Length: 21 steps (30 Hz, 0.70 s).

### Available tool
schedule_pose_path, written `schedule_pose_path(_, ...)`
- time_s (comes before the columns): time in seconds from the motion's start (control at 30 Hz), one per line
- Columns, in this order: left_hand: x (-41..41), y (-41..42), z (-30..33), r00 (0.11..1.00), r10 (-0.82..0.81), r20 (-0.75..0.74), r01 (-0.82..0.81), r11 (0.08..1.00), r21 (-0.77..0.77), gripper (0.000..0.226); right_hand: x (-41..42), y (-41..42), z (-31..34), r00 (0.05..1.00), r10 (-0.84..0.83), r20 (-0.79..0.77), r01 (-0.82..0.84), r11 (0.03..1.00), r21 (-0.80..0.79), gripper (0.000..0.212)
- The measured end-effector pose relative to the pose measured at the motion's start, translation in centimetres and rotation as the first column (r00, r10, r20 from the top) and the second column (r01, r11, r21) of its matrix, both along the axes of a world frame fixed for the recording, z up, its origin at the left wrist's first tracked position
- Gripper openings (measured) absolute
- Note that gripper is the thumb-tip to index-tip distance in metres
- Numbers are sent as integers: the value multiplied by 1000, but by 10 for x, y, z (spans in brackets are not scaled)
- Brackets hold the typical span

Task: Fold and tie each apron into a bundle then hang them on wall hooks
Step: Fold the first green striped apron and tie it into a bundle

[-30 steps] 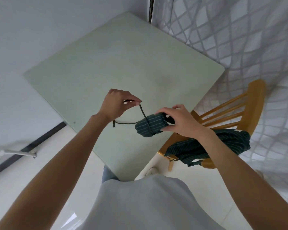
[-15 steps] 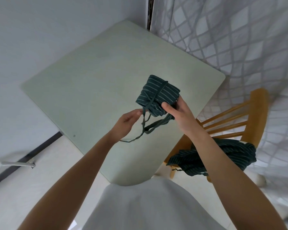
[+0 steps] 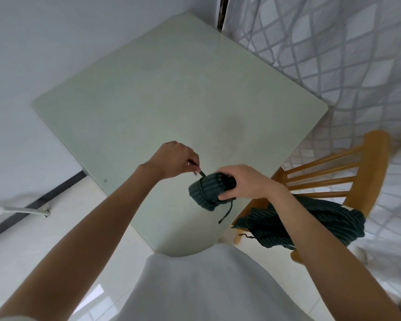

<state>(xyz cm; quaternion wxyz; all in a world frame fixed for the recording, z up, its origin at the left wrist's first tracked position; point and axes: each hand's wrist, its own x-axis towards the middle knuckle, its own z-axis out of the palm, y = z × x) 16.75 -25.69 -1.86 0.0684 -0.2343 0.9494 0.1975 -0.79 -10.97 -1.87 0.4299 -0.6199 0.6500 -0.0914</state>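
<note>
Rolled apron bundle (image 3: 206, 189), dark green with thin pale stripes, held in the air above the near corner of the pale green table (image 3: 171, 93), not resting on it. Wrapped by the right hand (image 3: 243, 181) at its right end, fingers curled over the top and thumb pressed against the underside. Bound round its middle by a dark tie strap (image 3: 202, 174), running up and to the left from the roll into the left hand (image 3: 175, 158). Strap pinched there between curled fingertips, just left of the bundle and slightly higher; short and taut between pinch and roll. A second strap end (image 3: 226, 212) dangling loose below the right hand's thumb, hanging free over the table edge.

Just right of and below the right forearm, a second apron (image 3: 333, 223) of the same striped cloth, unfolded and heaped on the seat of a wooden chair (image 3: 370, 163), part of it hidden behind the arm, one thin cord trailing off its left edge. Spindled chair back rising to the right of the right hand. Beyond that, a white curtain (image 3: 333, 42) with a grey diamond pattern. Far side of the table, away from both hands, against a plain white wall (image 3: 56, 42). Below the left forearm, glossy pale floor (image 3: 33, 239) with a dark baseboard strip. At the bottom, nearest the camera, the person's white shirt (image 3: 206, 286).
</note>
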Motion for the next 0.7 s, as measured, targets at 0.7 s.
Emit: schedule_pose_path(0.7, -1, -22, -116, 652, 708, -271, -535, 683, 498, 19, 46, -95, -113, 383, -908, 172, 879, 415, 235, 46)
